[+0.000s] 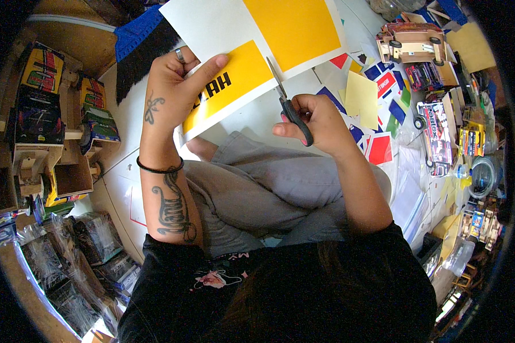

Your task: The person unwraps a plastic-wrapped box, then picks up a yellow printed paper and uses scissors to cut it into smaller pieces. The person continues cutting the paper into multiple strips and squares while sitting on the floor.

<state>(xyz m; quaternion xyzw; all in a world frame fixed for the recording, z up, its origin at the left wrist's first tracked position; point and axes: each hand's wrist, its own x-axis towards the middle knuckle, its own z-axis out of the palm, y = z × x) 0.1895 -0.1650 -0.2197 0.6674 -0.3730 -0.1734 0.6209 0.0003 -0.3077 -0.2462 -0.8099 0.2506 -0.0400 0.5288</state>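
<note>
My left hand (174, 91) pinches a white sheet (212, 28) by its left side, thumb on top and fingers behind. Yellow panels cover parts of this sheet, and the lower one bears black lettering. In my right hand (317, 123) is a pair of scissors (290, 111) with dark handles, my fingers in the loops. Its blades point up and away from me, lying at the white strip between the two yellow panels, where a cut opens from the near edge. How far the blades are apart is hard to make out.
Colourful paper scraps (380, 100) lie on the white tiled floor (349, 20) at the right. Beyond them stand wooden toy trucks (438, 137) and a clear tape roll (483, 177). Wooden boxes with printed panels (43, 91) and plastic-wrapped dark packs (77, 257) line the left. A broom (146, 51) lies far left.
</note>
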